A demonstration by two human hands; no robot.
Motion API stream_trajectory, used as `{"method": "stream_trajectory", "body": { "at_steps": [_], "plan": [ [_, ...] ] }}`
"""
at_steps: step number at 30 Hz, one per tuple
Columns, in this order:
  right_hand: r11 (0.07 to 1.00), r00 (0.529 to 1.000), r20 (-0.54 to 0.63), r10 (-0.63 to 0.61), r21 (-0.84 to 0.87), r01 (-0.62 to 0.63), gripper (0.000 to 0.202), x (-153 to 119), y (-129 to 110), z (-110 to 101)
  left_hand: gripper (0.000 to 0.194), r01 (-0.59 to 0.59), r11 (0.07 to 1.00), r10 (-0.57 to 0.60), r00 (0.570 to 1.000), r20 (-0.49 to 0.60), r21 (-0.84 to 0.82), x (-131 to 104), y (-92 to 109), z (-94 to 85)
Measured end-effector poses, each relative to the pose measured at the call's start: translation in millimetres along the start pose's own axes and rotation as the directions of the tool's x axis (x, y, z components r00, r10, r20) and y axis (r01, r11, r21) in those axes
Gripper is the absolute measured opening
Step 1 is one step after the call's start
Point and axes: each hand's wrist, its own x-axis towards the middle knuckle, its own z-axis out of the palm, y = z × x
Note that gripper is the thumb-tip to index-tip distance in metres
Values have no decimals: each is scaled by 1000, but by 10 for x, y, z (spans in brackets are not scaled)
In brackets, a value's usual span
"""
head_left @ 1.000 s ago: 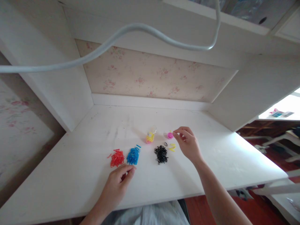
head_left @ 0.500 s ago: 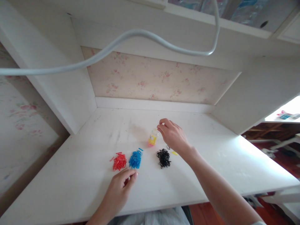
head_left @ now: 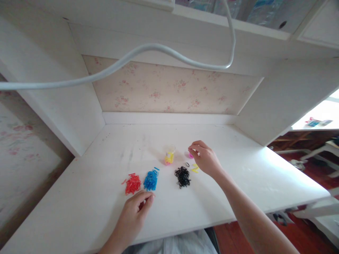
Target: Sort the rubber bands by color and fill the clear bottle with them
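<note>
My left hand [head_left: 134, 215] rests on the white tabletop, fingers curled with thumb near forefinger and nothing visible in them. Just beyond it lie a pile of red rubber bands [head_left: 132, 184] and a pile of blue rubber bands [head_left: 150, 180]. My right hand [head_left: 206, 157] hovers with pinched fingertips; anything between them is too small to make out. Below it are a few yellow rubber bands [head_left: 195, 168], and a small magenta object [head_left: 190, 155] shows behind the fingers. A clear container [head_left: 169, 155] with yellow and pink contents stands to its left. Nearer lies a pile of black rubber bands [head_left: 182, 177].
One black band [head_left: 187, 164] lies apart from its pile. A white cable [head_left: 159, 47] crosses high in front. White side panels and a floral back wall [head_left: 159, 91] enclose the far part of the white desk [head_left: 87, 197].
My right hand has moved right, from the clear container's mouth to above the yellow bands. The magenta object has come into view. My left hand stays put; the view has shifted slightly.
</note>
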Motion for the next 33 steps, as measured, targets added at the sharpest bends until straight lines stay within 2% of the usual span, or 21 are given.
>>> {"method": "stream_trajectory", "body": {
  "at_steps": [2,5,10,15,22,26,33],
  "plan": [
    [995,996,29,82,58,-84,22,-179,225,34,32,-35,998,34,999,19,56,26,40,19],
    [978,980,85,182,91,-189,25,-450,508,104,30,-115,974,104,992,69,194,100,202,81],
    [959,951,173,255,78,-271,30,-768,744,255,28,-287,884,235,955,182,368,351,593,319],
    [946,940,154,303,72,-317,35,-896,757,364,26,-382,758,289,924,252,529,746,836,674],
    [946,953,107,284,133,-297,31,-930,771,384,29,-428,615,286,904,318,663,1200,995,1060],
    [950,955,108,275,119,-287,27,-931,788,397,31,-427,595,265,904,335,680,1304,1002,1147],
    [959,963,79,256,106,-264,26,-926,776,383,32,-434,577,261,901,348,691,1323,985,1165]
  ]
}}
